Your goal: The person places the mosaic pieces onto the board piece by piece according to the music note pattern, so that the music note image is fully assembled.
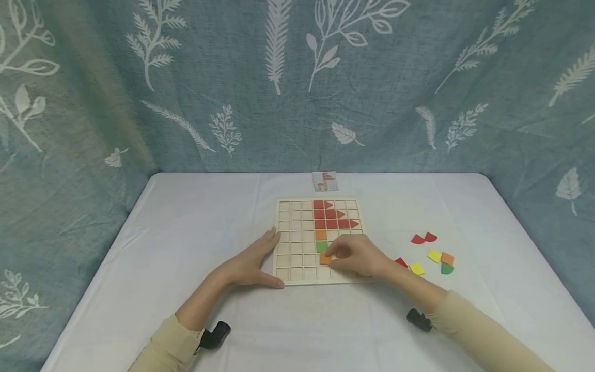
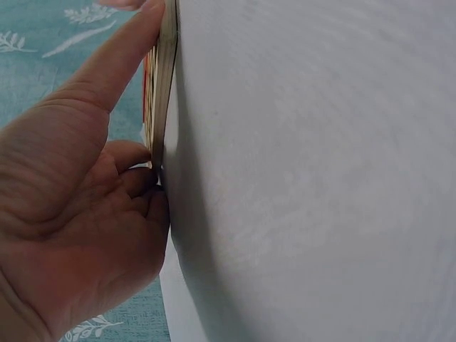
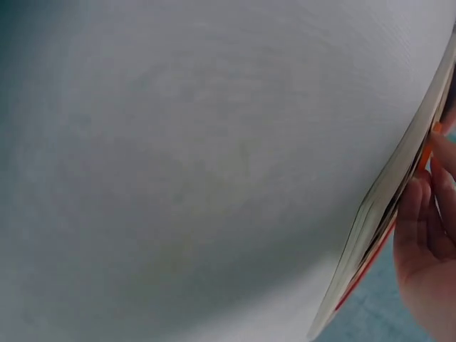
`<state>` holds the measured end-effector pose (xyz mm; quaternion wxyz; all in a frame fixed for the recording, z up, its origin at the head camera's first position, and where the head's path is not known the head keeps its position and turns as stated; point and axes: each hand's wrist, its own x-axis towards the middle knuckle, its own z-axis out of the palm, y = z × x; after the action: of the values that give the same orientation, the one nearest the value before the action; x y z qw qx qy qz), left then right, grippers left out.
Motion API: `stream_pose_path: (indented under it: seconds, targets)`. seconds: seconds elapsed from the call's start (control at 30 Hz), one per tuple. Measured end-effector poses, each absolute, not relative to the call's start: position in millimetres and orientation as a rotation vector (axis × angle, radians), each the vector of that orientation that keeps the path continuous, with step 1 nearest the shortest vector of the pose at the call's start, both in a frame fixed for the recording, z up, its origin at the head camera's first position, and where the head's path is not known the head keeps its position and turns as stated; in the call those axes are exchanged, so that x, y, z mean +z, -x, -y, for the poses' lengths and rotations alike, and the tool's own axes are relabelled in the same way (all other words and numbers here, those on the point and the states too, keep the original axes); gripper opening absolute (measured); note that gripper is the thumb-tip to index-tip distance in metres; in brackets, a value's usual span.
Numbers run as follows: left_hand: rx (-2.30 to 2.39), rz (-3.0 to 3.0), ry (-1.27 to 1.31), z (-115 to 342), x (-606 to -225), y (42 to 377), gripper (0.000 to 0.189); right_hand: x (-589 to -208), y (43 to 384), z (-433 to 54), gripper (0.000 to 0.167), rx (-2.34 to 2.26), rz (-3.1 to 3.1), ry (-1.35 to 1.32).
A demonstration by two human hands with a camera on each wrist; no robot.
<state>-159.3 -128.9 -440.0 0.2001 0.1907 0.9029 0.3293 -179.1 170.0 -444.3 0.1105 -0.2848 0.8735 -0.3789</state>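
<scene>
A pale wooden grid board (image 1: 296,248) lies on the white table. My left hand (image 1: 248,266) rests against its left side, thumb at the near left corner and fingers along the edge. Over the lower right of the grid, my right hand (image 1: 360,254) pinches an orange square tile (image 1: 324,259) between thumb and fingers, low at a cell. Directly above that cell in the column sit a green square (image 1: 322,246) and another orange square (image 1: 321,234). Farther up, red tiles (image 1: 331,223) form three rows, each ending in a pointed piece. The right hand hides some lower right cells.
Right of the board lie loose tiles: red quarter-circle pieces (image 1: 431,237), yellow pieces (image 1: 434,256), an orange square (image 1: 448,258) and a green rounded piece (image 1: 447,269). A printed pattern card (image 1: 324,181) lies behind the board. A patterned teal curtain (image 1: 297,129) surrounds the table.
</scene>
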Motion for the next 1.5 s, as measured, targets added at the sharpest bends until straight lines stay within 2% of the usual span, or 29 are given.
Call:
stream_pose_path:
  seconds: [0.47, 0.67, 0.83, 1.13, 1.3, 1.5]
  targets:
    - [0.933, -2.527, -0.577, 130.8, -444.3, 158.9, 0.121, -440.8, 172.2, -163.4, 0.011, -1.117, -2.578, 0.894]
    - [0.935, -2.519, -0.592, 129.6, -443.8, 158.1, 0.12, -438.7, 169.9, -174.5, 0.01, -1.18, -2.541, 0.691]
    - [0.923, -2.522, -0.583, 129.1, -443.8, 157.8, 0.12, -434.3, 168.5, -197.3, 0.014, -1.25, -2.525, 0.493]
    - [0.927, -2.52, -0.58, 129.3, -442.5, 157.8, 0.12, -427.4, 163.9, -261.5, 0.023, -1.18, -2.6, 0.286]
    - [0.926, -2.522, -0.595, 129.7, -443.0, 157.7, 0.119, -424.4, 156.9, -292.7, 0.024, -1.056, -2.692, 0.272]
    - [0.925, -2.527, -0.6, 130.2, -445.3, 158.7, 0.12, -429.8, 149.9, -307.0, 0.025, -0.948, -2.745, 0.39]
